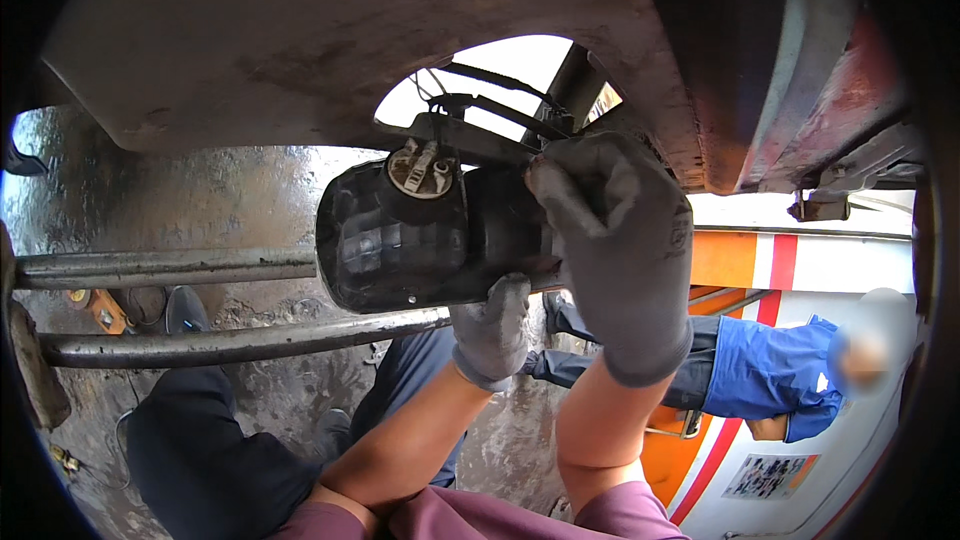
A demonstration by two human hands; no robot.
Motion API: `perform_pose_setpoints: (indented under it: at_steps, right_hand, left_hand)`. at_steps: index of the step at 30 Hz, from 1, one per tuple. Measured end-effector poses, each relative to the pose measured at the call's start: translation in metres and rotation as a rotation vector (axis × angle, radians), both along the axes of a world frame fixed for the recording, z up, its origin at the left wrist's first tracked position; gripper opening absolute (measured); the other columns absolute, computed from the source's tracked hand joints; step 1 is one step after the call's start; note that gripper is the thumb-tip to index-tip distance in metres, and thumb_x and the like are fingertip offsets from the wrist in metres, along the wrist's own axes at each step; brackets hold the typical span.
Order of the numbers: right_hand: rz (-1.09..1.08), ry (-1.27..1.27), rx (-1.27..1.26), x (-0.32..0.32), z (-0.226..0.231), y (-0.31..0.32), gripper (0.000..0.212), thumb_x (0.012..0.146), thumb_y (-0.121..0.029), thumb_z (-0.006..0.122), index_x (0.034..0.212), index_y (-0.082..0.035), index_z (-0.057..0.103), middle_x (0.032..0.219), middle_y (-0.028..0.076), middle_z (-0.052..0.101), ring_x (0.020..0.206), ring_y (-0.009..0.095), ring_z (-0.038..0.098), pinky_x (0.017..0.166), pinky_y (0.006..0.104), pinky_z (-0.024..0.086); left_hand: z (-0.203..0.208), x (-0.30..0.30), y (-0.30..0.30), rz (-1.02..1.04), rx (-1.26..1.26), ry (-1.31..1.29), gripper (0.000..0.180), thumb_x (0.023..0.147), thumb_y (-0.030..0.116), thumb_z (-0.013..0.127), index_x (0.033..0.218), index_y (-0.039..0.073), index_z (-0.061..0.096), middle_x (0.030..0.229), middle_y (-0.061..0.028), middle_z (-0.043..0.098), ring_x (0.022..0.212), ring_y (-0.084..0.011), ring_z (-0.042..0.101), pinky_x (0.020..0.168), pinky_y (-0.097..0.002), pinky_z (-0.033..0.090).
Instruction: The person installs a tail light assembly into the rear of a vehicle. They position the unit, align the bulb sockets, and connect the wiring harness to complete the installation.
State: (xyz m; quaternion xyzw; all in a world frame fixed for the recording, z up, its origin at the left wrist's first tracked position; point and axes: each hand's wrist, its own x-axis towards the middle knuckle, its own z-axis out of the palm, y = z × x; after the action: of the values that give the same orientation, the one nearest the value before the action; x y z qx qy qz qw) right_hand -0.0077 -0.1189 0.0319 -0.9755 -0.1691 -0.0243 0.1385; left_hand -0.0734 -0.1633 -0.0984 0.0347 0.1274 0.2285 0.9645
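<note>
A black lamp housing [395, 245] with a faceted front hangs under the grey metal panel. On its top is a round cap [424, 171], with thin wires [432, 90] rising above it. My left hand [490, 335], in a grey glove, is closed on the lower right edge of the lamp housing. At the housing's right end, my right hand [625, 230], also gloved in grey, has thumb and fingers pinched together beneath the panel's cutout. Whatever lies between those fingertips is too small to tell. Black cables [505, 110] cross the opening just above them.
A scuffed metal panel [330, 30] spans overhead. Two metal bars [200, 267] run leftward from the housing. An orange tool [105, 312] lies on the wet, dirty floor at left. At right, a person in a blue shirt [770, 375] stands beside an orange, white and red vehicle side [725, 258].
</note>
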Motion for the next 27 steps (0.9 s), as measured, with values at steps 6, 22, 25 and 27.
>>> perform_pose_setpoints:
  at_steps: [6,22,25,27]
  right_hand:
    - [-0.009,0.206,0.199,0.007,0.009,-0.008,0.013,0.09,-0.003,0.066,0.1,0.004,0.069,0.084,0.004,0.066,0.071,0.005,0.057,0.063,0.0213,0.045]
    - [-0.044,0.261,0.458,0.011,0.001,-0.017,0.009,0.09,-0.004,0.067,0.097,0.001,0.068,0.079,0.001,0.064,0.06,0.002,0.047,0.053,0.0183,0.036]
    - [-0.062,0.253,0.491,0.009,-0.002,-0.016,0.009,0.09,-0.004,0.066,0.098,0.001,0.068,0.079,0.001,0.065,0.061,0.002,0.049,0.053,0.0181,0.037]
    - [-0.036,0.22,0.504,0.007,-0.004,-0.015,0.009,0.091,-0.004,0.066,0.097,0.001,0.069,0.079,0.001,0.065,0.062,0.002,0.049,0.054,0.018,0.037]
  left_hand:
    - [-0.01,-0.005,0.004,-0.085,0.436,0.121,0.024,0.087,0.002,0.055,0.111,-0.003,0.059,0.099,-0.007,0.063,0.083,-0.0143,0.058,0.079,-0.027,0.05]
    - [-0.016,0.004,0.001,0.365,0.932,0.284,0.028,0.086,-0.011,0.054,0.111,0.0,0.057,0.086,-0.0083,0.063,0.072,-0.0183,0.059,0.085,-0.0349,0.052]
    - [0.002,0.003,0.007,0.046,0.112,0.033,0.03,0.082,-0.011,0.052,0.109,0.0,0.057,0.093,-0.0094,0.063,0.081,-0.0177,0.059,0.088,-0.0357,0.051]
    - [-0.009,0.001,0.003,0.025,0.185,0.055,0.028,0.08,-0.01,0.052,0.106,-0.001,0.059,0.098,-0.0105,0.063,0.089,-0.0175,0.059,0.09,-0.0356,0.051]
